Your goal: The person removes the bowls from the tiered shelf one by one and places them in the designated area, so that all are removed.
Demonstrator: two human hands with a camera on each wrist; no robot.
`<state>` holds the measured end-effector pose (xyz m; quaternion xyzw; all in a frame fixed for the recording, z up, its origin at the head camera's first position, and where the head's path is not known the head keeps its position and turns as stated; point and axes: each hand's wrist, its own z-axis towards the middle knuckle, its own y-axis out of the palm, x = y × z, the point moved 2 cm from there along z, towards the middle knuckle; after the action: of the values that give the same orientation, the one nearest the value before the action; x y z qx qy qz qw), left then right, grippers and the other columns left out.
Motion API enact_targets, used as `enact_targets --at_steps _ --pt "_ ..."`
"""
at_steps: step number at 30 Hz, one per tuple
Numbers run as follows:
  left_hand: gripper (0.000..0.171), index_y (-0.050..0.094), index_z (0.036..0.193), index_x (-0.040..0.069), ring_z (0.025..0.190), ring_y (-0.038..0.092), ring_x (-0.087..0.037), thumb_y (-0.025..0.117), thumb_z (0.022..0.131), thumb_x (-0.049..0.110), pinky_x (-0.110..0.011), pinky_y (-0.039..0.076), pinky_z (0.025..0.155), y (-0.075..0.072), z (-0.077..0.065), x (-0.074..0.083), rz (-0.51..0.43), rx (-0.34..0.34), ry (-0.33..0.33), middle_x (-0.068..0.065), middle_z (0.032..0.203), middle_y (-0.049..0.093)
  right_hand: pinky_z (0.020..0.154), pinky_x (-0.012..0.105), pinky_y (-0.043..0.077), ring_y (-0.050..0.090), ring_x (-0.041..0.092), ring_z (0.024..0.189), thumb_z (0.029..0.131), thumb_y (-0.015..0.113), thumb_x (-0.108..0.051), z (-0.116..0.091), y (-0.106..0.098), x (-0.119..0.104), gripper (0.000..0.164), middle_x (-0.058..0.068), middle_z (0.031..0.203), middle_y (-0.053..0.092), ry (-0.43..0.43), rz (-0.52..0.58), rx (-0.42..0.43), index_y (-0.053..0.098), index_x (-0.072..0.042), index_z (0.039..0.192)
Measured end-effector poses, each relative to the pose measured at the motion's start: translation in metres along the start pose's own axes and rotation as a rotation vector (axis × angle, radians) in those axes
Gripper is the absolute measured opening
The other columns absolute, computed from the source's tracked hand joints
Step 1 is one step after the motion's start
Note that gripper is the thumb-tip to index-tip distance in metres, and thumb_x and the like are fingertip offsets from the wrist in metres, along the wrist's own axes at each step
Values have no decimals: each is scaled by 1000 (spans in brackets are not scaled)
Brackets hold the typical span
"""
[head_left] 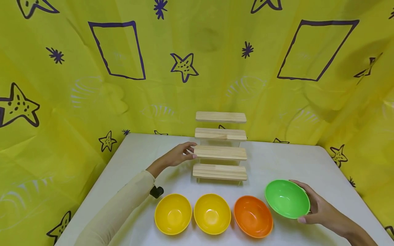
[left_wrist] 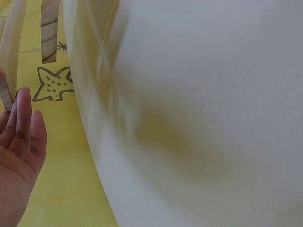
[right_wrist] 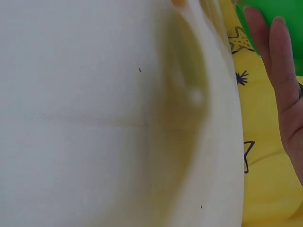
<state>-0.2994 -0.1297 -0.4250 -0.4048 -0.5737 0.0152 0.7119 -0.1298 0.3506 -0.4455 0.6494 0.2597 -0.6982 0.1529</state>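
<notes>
A tiered stand with pale wooden shelves [head_left: 220, 152] stands at the table's back middle. My left hand [head_left: 178, 154] is at its left side, thumb and fingertips at the left end of the second shelf from the bottom. In the left wrist view the left hand [left_wrist: 19, 146] shows bent fingers near a shelf end. My right hand [head_left: 320, 208] grips a green bowl [head_left: 287, 199] by its right side, thumb near the front rim. The bowl appears raised above the table. In the right wrist view, fingers [right_wrist: 282, 61] lie against the green bowl [right_wrist: 289, 33].
An orange bowl [head_left: 253, 216] and two yellow bowls [head_left: 173, 214] stand in a row along the front of the white table [head_left: 274, 160]. A yellow patterned curtain [head_left: 215, 89] surrounds the table at the back and sides. A small black object [head_left: 156, 192] shows by the left sleeve.
</notes>
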Motion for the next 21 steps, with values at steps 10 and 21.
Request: enact_targets --at_steps 10,21 --pt "55 43 148 0 112 63 -31 63 101 21 -41 52 94 -1 -2 3 4 6 25 -21 127 61 84 35 59 60 14 113 84 61 10 -14 -3 18 95 -19 143 41 31 -11 -8 10 -16 160" --pt "57 41 150 0 113 62 -31 62 101 21 -42 52 95 -1 0 1 18 -7 8 -20 128 60 87 30 57 57 3 119 82 65 11 -21 -3 34 98 -26 143 41 19 -17 28 17 -21 160"
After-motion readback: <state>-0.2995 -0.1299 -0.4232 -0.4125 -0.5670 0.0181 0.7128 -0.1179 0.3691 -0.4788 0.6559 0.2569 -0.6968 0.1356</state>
